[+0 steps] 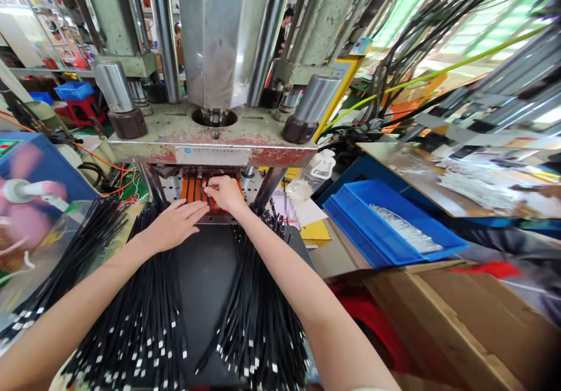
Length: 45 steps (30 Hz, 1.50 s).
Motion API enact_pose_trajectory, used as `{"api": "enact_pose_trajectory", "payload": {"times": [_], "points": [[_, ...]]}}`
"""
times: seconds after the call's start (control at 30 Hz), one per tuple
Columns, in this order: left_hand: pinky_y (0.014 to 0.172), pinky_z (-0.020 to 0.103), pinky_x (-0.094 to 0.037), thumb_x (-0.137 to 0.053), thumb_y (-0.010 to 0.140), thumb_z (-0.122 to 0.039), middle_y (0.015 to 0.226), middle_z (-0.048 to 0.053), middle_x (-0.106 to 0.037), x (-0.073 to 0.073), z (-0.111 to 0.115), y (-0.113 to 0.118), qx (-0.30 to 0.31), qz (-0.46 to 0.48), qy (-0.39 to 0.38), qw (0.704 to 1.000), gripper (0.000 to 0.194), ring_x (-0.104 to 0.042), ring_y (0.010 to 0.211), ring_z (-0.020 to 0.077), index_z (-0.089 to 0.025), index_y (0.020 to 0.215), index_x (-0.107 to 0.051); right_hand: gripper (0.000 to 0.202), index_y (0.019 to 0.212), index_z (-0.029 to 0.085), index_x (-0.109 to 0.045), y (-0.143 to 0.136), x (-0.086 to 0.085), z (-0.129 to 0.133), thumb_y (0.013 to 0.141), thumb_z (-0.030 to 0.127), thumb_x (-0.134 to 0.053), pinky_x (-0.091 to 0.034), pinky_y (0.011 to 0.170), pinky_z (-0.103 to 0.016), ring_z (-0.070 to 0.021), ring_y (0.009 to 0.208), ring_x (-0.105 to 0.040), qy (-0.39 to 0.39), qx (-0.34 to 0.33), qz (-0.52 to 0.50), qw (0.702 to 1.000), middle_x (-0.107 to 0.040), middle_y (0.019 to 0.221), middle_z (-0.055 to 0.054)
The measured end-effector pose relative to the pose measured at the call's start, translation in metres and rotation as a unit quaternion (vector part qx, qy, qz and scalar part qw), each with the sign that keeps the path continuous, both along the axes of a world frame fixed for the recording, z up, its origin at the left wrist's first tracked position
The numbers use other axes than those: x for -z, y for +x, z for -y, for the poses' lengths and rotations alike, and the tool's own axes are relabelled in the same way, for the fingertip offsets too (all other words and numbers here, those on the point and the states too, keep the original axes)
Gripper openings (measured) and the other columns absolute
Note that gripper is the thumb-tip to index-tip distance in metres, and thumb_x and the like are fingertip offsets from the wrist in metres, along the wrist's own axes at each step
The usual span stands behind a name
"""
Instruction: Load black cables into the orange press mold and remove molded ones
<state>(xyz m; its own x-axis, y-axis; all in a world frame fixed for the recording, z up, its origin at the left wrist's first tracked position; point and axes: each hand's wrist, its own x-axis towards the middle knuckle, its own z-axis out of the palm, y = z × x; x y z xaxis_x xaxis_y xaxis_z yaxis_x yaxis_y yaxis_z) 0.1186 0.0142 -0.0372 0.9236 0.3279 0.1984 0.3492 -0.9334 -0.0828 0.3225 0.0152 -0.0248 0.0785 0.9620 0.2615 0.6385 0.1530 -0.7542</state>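
Under the press, an orange slotted fixture (187,187) holds several black cables lying lengthwise in its slots. My right hand (228,194) reaches over the fixture, thumb and forefinger pinched on a black cable (204,193); most of that cable is covered by the fingers. To its left, my left hand (179,225) lies palm down with fingers stretched out and together, at the front edge of the fixture. One bundle of black cables with silvery ends (149,303) lies beneath my left forearm. Another cable bundle (258,315) is beside my right forearm.
The heavy press plate (210,139) hangs just above my hands, between steel posts. A blue bin (359,227) with pale strips, a clear plastic jug (318,172) and a cardboard box (438,321) stand right. A pink fan (26,192) is left. Another person (284,31) is behind the press.
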Motion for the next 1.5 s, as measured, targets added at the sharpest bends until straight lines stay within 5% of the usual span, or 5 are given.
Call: {"api": "enact_pose_trajectory", "payload": {"times": [0.43, 0.8, 0.97, 1.23, 1.5], "points": [[0.119, 0.056, -0.001, -0.017, 0.101, -0.043, 0.156, 0.006, -0.033, -0.020, -0.047, 0.040, -0.115, -0.070, -0.105, 0.985, 0.056, -0.031, 0.144, 0.0211, -0.024, 0.151, -0.032, 0.019, 0.094, 0.017, -0.073, 0.006, 0.005, -0.023, 0.088, 0.016, -0.055, -0.045, 0.087, -0.029, -0.0207, 0.096, -0.064, 0.001, 0.134, 0.158, 0.978, -0.071, 0.099, -0.009], [0.113, 0.038, -0.031, -0.017, 0.100, -0.038, 0.148, 0.010, -0.047, -0.027, -0.107, 0.093, -0.227, -0.022, -0.172, 0.958, 0.054, -0.043, 0.136, 0.0229, -0.016, 0.138, -0.049, 0.017, 0.088, 0.019, -0.069, -0.001, 0.002, -0.007, 0.085, 0.035, -0.066, -0.044, 0.086, -0.037, -0.0259, 0.099, -0.063, -0.051, 0.148, 0.194, 0.968, -0.070, 0.094, -0.010], [0.112, 0.031, -0.032, -0.018, 0.101, -0.032, 0.139, 0.011, -0.053, -0.011, -0.063, 0.043, -0.214, 0.085, -0.117, 0.966, 0.048, -0.047, 0.131, 0.0183, -0.014, 0.133, -0.048, 0.020, 0.099, 0.015, -0.066, 0.032, 0.010, 0.050, 0.092, 0.030, -0.056, -0.045, 0.081, -0.031, -0.0224, 0.090, -0.065, 0.021, 0.150, 0.193, 0.969, -0.070, 0.093, -0.011], [0.087, 0.048, -0.046, -0.049, 0.089, -0.034, 0.105, 0.019, -0.060, 0.040, 0.000, -0.027, -0.354, -0.017, -0.063, 0.933, 0.029, -0.055, 0.106, 0.0352, -0.011, 0.089, -0.067, 0.030, 0.085, 0.018, -0.071, 0.077, 0.047, 0.148, 0.093, 0.040, -0.052, -0.043, 0.069, -0.034, -0.0297, 0.084, -0.070, -0.275, 0.185, 0.328, 0.885, -0.073, 0.083, -0.014], [0.065, 0.028, -0.045, -0.052, 0.084, -0.035, 0.070, 0.000, -0.060, 0.012, -0.008, -0.041, -0.287, 0.249, -0.276, 0.883, 0.018, -0.056, 0.066, 0.0153, -0.019, 0.075, -0.055, 0.020, 0.077, 0.020, -0.065, 0.068, 0.044, 0.150, 0.086, 0.031, -0.051, -0.045, 0.068, -0.034, -0.0258, 0.074, -0.069, -0.143, 0.227, 0.165, 0.949, -0.072, 0.074, -0.010]]}}
